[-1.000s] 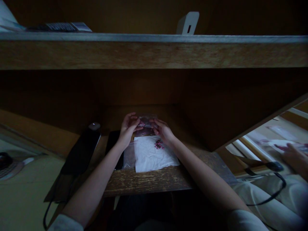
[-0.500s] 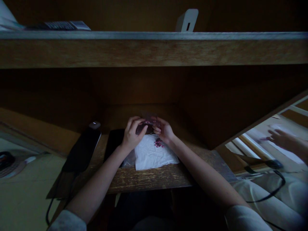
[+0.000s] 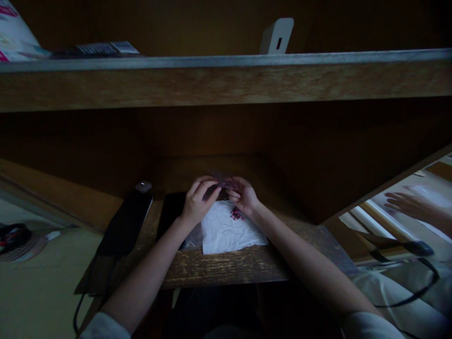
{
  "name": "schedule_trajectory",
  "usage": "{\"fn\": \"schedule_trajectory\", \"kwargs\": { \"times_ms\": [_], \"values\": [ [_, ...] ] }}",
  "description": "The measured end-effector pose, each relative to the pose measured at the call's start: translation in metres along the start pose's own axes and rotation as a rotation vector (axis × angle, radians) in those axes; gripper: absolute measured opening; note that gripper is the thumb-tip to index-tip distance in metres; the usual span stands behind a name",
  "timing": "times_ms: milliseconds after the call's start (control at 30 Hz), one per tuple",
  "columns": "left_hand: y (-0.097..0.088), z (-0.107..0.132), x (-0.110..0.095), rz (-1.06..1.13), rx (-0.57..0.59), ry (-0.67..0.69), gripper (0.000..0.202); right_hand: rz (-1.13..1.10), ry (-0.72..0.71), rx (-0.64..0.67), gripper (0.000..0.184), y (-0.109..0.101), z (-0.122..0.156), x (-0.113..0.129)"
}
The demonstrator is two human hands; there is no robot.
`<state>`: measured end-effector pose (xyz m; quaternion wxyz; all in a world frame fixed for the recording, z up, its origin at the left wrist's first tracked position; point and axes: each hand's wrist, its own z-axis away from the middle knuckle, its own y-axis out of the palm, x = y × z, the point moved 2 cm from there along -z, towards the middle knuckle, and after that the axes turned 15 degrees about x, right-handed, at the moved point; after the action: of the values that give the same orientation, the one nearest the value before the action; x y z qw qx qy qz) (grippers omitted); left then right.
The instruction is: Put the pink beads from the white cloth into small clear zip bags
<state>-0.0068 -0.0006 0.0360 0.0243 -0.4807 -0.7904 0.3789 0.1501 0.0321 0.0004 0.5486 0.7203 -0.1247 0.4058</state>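
Observation:
My left hand (image 3: 197, 200) and my right hand (image 3: 243, 194) meet low over a dim wooden desk (image 3: 226, 268), fingers curled round a small clear plastic bag (image 3: 221, 182) with pink bits inside. The bag is mostly hidden between the fingers. Just below the hands lies a white sheet of paper (image 3: 229, 230) with a small heap of pink beads (image 3: 236, 214) near my right wrist. Some clear plastic (image 3: 192, 235) sticks out from under the paper's left edge.
A black phone (image 3: 169, 214) lies left of the paper and a long black device (image 3: 125, 226) with a small light beside it. A thick wooden shelf (image 3: 226, 77) overhangs the desk. At the right another person's hand (image 3: 406, 205) rests on the neighbouring desk, by a black cable (image 3: 416, 292).
My hands have lowered the bag toward the paper and closed more tightly round it. The other person's hand at the right has shifted across their desk.

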Motion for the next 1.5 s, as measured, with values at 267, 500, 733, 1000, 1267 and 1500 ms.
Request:
{"fn": "schedule_trajectory", "kwargs": {
  "times_ms": [267, 500, 733, 1000, 1267, 1500],
  "values": [
    [-0.002, -0.001, 0.001, 0.039, 0.04, -0.007, 0.01, -0.062, 0.063, 0.041, 0.019, -0.006, -0.002, -0.005],
    [-0.002, -0.002, 0.001, 0.05, 0.042, 0.021, 0.008, -0.147, 0.091, 0.126, 0.018, -0.004, -0.002, -0.003],
    [-0.007, -0.004, 0.001, 0.054, -0.015, -0.005, 0.007, -0.187, 0.116, 0.101, 0.022, -0.004, -0.002, 0.001],
    [-0.017, -0.008, 0.004, -0.135, 0.013, 0.048, 0.003, 0.028, 0.193, 0.099, 0.026, -0.003, 0.001, 0.005],
    [-0.041, -0.002, 0.0, -0.25, 0.006, 0.018, 0.006, 0.032, 0.009, -0.037, 0.032, -0.013, 0.0, 0.018],
    [-0.068, 0.027, -0.015, -0.617, 0.087, 0.032, 0.007, 0.235, -0.126, -0.143, 0.039, -0.017, 0.005, 0.018]
  ]
}}
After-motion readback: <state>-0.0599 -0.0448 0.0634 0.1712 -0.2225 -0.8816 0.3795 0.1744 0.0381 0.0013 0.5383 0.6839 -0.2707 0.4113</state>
